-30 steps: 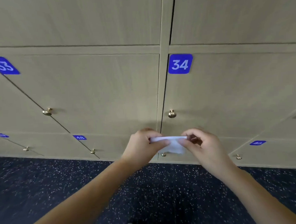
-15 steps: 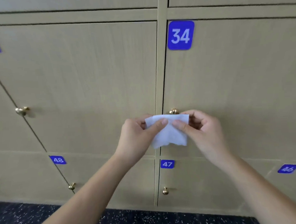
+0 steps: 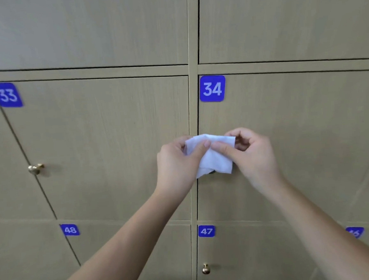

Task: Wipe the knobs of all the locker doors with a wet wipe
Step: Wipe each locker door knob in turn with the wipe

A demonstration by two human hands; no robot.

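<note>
Lockers fill the view; landmark is door 34 [image 3: 286,145]. Since a second ago the view has risen from the floor and closed in: floor gone from sight, door 34 now dead ahead, door 33 [image 3: 107,144] to its left, 47 [image 3: 249,254] below it.

My left hand [image 3: 176,161] and right hand [image 3: 252,155] have come up from the bottom row to mid-height on door 34, at its left edge. Both grips pinch the wipe [image 3: 212,157], thumb to forefinger, sheet now spread between them.

Door 34's knob, visible half a second ago just above the wipe, is now covered by it. I judge the wipe is about to go onto this knob.

Knob 33 [image 3: 36,168] and knob 47 [image 3: 205,269] sit bare, untouched at this moment.
</note>
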